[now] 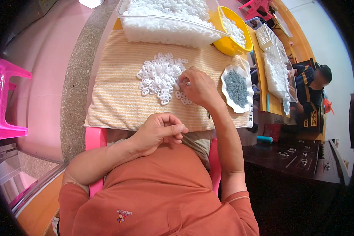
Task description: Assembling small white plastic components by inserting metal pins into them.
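Observation:
A heap of small white oval plastic pieces with holes lies on a striped yellow towel. At the heap's right edge, my right hand reaches down with its fingers curled in. A small pale spot shows among these fingers; I cannot tell what it is. Several white pieces lie just under that hand. Nearer my body, my left hand is closed with the thumb pressed on the fingers. Whatever it may hold is hidden. To the right of my right hand is a white scalloped dish of tiny grey parts.
A clear plastic box full of white pieces stands at the far edge, with a yellow bowl beside it. At the right, another person sits by a table with a white basket. A pink stool stands left.

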### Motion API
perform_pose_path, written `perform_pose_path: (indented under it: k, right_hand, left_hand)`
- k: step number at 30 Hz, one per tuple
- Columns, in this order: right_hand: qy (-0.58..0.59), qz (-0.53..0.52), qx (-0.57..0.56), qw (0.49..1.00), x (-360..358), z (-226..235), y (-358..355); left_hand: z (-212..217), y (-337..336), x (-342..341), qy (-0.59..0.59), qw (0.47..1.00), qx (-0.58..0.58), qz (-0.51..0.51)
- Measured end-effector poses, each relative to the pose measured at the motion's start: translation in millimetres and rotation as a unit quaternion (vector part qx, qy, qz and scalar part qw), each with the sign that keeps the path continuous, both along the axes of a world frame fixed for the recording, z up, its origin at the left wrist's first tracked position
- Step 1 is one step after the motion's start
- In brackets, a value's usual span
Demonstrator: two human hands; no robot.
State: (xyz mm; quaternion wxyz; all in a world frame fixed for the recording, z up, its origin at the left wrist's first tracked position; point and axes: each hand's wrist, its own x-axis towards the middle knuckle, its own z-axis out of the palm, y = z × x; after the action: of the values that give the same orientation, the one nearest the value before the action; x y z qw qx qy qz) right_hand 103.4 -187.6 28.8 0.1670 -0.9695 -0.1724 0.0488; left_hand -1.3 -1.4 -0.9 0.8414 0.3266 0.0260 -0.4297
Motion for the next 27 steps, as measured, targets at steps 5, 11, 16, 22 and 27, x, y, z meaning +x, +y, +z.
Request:
perform_pose_path:
  k: [5,11,16,22,27]
  right_hand:
    - [-0.017,0.008,-0.003,1.000,-4.6,9.1,3.6]
    - [-0.059,0.037,-0.033,0.997,-9.4,5.1,4.7]
    - [-0.122,0.008,0.063,0.991,-21.3,1.4,-0.1]
    - [0.031,-0.019,0.302,0.953,-66.6,13.9,-5.4]
    - [0.168,-0.030,0.388,0.906,-96.6,28.8,-0.1]
  left_hand:
    - [-0.1,-0.1,-0.8,0.002,1.000,-0.004,-0.003]
    - [-0.1,-0.8,-1.2,0.005,1.000,-0.003,0.000]
    - [2.0,-0.8,-0.2,0.012,1.000,-0.006,0.007]
    - [2.2,-2.7,-2.9,-0.009,0.992,0.036,0.121]
    - [2.7,-4.6,-4.4,-0.016,0.990,0.025,0.136]
